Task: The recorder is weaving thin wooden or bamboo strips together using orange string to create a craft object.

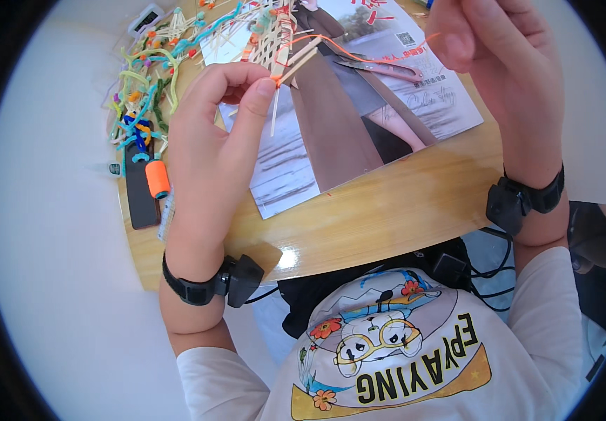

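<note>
Orange thread (359,55) runs taut between the two raised hands above a round wooden worktop (401,210). Left hand (212,140): thumb and forefinger are pinched together on the end of a small woven piece of pale straw strips (285,42), at the spot where the thread is tied; loose strip ends stick out just beside the fingertips (264,88), one hanging straight down. Right hand (499,63): fingers curled closed near the upper edge of the view, with the far end of the thread leading into them; the exact grip on the thread is hidden by the fingers. Each wrist carries a black strap with a small black box, left (236,279) and right (506,203).

Beneath the hands lies an open magazine (338,140), flat on the worktop, showing a large photograph. A pair of scissors (380,68) with pinkish handles rests on the magazine's upper part, under the thread. To the left of the magazine, near the worktop's rim, lie a spool of orange thread (157,179) on its side, touching a flat black oblong object (140,189), and a tangled heap of coloured pipe cleaners and beads (145,84) in green, blue, yellow and orange. Further woven straw work and loose strips spread along the far edge, behind the left hand. The person's pale printed shirt (387,351) fills the lower edge.
</note>
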`<state>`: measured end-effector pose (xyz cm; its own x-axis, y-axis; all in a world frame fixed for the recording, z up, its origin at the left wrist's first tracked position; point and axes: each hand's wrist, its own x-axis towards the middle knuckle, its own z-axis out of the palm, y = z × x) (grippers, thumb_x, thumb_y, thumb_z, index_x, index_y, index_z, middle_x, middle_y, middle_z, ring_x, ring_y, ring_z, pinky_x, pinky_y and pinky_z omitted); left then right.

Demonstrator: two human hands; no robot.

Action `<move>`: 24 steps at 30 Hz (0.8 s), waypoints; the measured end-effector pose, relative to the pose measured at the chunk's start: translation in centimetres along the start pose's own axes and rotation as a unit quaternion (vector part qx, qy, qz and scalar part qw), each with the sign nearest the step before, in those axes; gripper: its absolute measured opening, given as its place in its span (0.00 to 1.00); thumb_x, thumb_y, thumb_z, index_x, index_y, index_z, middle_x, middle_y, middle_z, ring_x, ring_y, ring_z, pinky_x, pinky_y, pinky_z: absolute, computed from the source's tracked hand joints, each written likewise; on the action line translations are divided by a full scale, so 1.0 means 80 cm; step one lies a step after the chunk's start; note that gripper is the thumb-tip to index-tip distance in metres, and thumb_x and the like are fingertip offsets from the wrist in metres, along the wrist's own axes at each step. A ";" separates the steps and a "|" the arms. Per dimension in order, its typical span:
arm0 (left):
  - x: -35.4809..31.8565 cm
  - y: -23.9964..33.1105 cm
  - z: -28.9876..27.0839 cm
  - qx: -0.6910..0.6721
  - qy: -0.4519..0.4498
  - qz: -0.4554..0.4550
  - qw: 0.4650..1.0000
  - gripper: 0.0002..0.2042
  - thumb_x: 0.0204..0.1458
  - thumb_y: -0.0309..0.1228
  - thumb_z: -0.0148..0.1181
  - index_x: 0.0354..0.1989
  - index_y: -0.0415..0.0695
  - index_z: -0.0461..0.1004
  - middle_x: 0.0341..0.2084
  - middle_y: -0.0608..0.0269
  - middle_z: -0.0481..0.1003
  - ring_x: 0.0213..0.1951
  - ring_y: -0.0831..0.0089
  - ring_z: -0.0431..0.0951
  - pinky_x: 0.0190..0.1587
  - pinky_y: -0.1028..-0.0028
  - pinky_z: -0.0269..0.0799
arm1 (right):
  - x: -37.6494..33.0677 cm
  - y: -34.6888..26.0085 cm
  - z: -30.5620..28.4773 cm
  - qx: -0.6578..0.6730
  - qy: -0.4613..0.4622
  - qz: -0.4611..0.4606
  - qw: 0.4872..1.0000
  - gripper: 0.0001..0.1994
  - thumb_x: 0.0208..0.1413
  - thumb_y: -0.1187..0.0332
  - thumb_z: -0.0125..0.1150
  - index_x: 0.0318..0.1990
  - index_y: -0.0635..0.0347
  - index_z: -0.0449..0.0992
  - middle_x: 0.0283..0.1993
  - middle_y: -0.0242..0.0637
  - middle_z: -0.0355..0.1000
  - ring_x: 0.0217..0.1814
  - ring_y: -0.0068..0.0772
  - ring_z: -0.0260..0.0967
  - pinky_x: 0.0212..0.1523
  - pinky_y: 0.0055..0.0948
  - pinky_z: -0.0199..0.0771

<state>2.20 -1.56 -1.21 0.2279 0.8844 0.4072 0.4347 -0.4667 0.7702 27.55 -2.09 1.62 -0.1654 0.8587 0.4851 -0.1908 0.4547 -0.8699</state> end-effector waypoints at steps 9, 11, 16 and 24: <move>0.004 -0.002 0.001 0.118 -0.005 0.131 0.984 0.05 0.51 0.26 0.58 0.31 0.37 0.72 0.25 0.59 0.71 0.28 0.71 0.72 0.33 0.75 0.67 | 0.004 -0.015 0.008 0.059 0.024 -0.078 0.995 0.13 0.65 0.65 0.40 0.42 0.66 0.69 0.19 0.31 0.67 0.20 0.20 0.64 0.24 0.20 0.66; 0.004 -0.001 0.001 0.104 -0.001 0.119 0.987 0.05 0.51 0.27 0.58 0.31 0.37 0.72 0.25 0.59 0.71 0.28 0.71 0.72 0.33 0.76 0.67 | 0.005 -0.010 0.000 0.072 0.003 -0.081 0.994 0.13 0.65 0.65 0.40 0.42 0.66 0.69 0.19 0.32 0.67 0.20 0.20 0.64 0.24 0.20 0.66; 0.004 0.000 -0.002 0.098 0.013 0.095 0.991 0.06 0.52 0.27 0.57 0.32 0.37 0.72 0.25 0.61 0.71 0.29 0.73 0.71 0.34 0.77 0.67 | 0.005 0.004 -0.010 0.123 -0.061 -0.112 0.984 0.13 0.65 0.66 0.41 0.41 0.66 0.69 0.19 0.33 0.67 0.20 0.21 0.64 0.23 0.20 0.66; 0.005 -0.001 -0.016 -0.175 0.052 -0.015 0.983 0.07 0.57 0.29 0.54 0.38 0.38 0.71 0.31 0.67 0.73 0.34 0.81 0.70 0.39 0.81 0.65 | 0.003 -0.003 -0.003 0.045 -0.011 0.018 0.999 0.10 0.61 0.69 0.50 0.38 0.69 0.72 0.20 0.36 0.69 0.21 0.22 0.66 0.24 0.19 0.68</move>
<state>1.13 -1.17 -0.48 0.1218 0.9016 0.4151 0.1095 -0.4279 0.8972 27.76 -1.91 1.92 -0.1954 0.8681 0.4563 -0.2702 0.3996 -0.8760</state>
